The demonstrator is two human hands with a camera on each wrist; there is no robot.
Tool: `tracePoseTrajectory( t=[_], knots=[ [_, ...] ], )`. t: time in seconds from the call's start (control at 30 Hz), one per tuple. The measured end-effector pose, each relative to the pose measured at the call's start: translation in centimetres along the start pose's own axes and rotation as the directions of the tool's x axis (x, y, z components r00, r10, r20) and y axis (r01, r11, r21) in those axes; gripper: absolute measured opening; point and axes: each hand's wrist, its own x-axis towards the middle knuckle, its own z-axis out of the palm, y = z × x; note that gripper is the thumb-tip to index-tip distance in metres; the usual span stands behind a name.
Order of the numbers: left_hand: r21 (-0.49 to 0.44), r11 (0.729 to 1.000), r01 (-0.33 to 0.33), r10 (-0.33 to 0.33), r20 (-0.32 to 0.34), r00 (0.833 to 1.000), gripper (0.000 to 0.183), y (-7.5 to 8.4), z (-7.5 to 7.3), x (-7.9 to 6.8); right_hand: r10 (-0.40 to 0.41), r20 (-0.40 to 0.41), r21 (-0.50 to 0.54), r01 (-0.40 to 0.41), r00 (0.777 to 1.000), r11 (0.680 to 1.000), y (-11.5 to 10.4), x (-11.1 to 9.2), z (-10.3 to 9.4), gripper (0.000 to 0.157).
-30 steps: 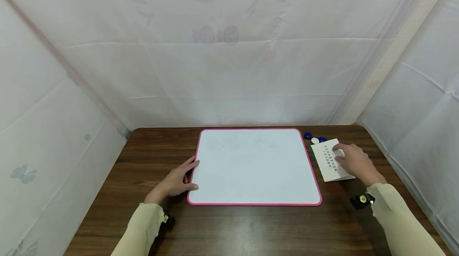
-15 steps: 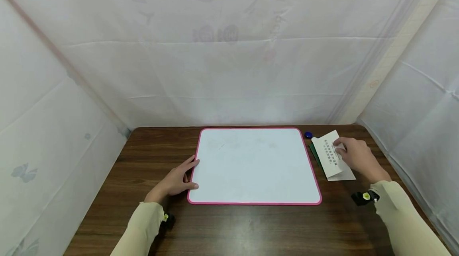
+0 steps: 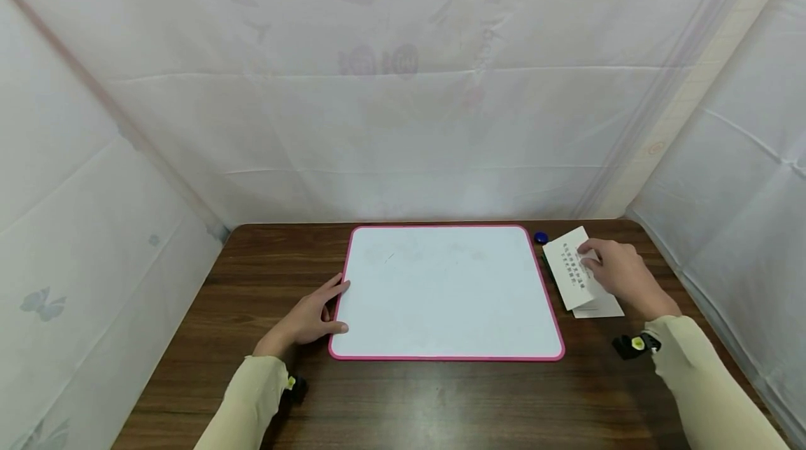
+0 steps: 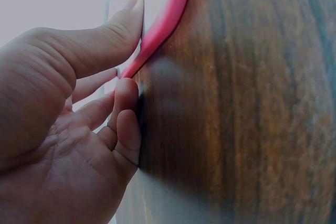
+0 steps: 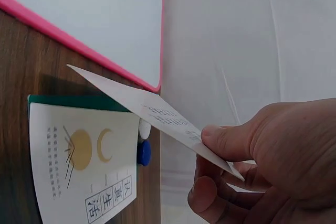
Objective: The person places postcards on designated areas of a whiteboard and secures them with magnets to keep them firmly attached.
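Note:
A whiteboard with a pink rim lies on the table. My left hand rests at its left edge, thumb and forefinger touching the rim; in the left wrist view the thumb lies over the pink edge. At the board's right, my right hand pinches a white card with printed characters between thumb and fingers. That card is raised and tilted over other cards. Beneath it, the right wrist view shows a printed card with a gold sun and crescent, on top of something green.
Beside the cards sit a white round magnet-like disc and a blue one. Another blue disc shows near the board's upper right corner. White cloth walls enclose the brown wooden table at the back and sides.
My right hand has lifted the top card off the others, baring the card beneath, then moved it slightly left. The raised card now covers some discs. The left hand has stayed in place.

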Motion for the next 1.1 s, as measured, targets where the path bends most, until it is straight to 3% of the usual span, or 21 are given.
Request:
tracePoseTrajectory(
  t=[1.1],
  knots=[
    [0.002, 1.000, 0.014, -0.014, 0.001, 1.000, 0.082, 0.2, 0.0, 0.0, -0.059, 0.009, 0.066, 0.058, 0.998, 0.996, -4.7, 2.1, 2.2, 0.025]
  ],
)
